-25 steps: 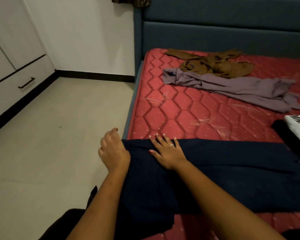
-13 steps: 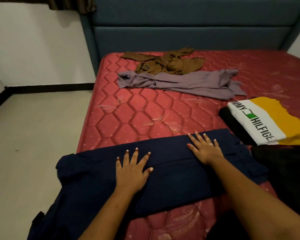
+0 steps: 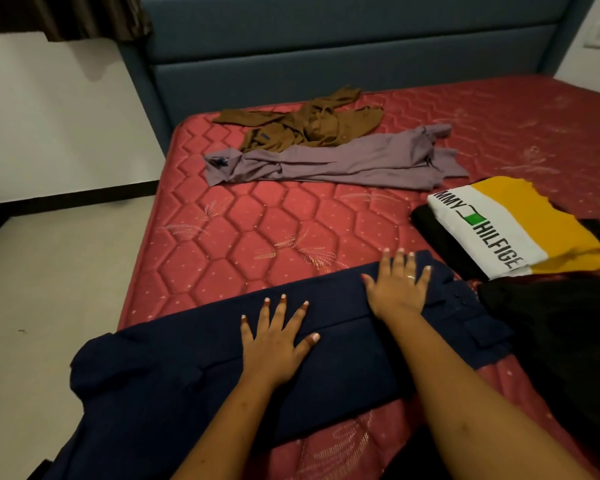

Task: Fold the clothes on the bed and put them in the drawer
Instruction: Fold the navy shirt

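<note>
Both palms lie flat, fingers spread, on the long navy-blue folded garment (image 3: 194, 362) across the red quilted mattress (image 3: 243, 237). The left hand (image 3: 274, 344) presses its middle. The right hand (image 3: 397, 289) presses nearer its far edge, gripping nothing.

bare forearms (image 3: 222, 427); left hand (image 3: 274, 348), right hand (image 3: 397, 289): long pale-painted nails (image 3: 315, 337); ring (image 3: 409, 277) on right hand finger.
</note>
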Action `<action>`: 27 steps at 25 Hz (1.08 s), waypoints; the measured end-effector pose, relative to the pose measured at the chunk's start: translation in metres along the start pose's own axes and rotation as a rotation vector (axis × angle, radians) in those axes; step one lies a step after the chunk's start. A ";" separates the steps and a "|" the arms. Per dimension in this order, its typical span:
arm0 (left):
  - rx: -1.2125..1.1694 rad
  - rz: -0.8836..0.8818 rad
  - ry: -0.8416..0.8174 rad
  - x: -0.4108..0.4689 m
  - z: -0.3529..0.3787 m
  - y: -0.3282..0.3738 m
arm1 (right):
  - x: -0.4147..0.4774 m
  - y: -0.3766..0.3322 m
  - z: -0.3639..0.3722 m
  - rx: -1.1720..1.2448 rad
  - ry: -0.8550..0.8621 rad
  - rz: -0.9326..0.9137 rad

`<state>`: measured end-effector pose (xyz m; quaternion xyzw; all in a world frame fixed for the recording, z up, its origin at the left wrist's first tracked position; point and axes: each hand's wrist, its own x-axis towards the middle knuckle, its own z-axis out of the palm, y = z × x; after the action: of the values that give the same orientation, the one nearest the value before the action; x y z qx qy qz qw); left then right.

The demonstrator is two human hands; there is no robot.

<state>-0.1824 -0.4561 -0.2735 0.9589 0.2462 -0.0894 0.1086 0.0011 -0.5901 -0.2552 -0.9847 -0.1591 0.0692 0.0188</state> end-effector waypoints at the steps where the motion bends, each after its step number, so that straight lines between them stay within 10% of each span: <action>1: -0.008 0.010 0.003 -0.003 -0.001 0.000 | -0.014 -0.017 -0.003 0.027 -0.008 -0.125; 9: 0.088 -0.011 -0.050 -0.117 -0.019 -0.066 | -0.155 -0.118 0.020 0.080 -0.304 -0.756; 21: -0.067 -0.277 -0.058 -0.224 -0.049 -0.152 | -0.258 -0.177 0.032 0.003 -0.266 -0.783; 25: -0.024 -0.471 -0.556 -0.235 -0.076 -0.207 | -0.263 -0.185 0.027 0.019 -0.176 -0.757; 27: -0.064 -0.594 -0.542 -0.242 -0.083 -0.226 | -0.261 -0.193 0.024 -0.048 -0.102 -0.777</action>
<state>-0.4930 -0.3514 -0.1768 0.7838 0.4779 -0.3590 0.1687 -0.3075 -0.4887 -0.2334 -0.8466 -0.5222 0.1021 0.0126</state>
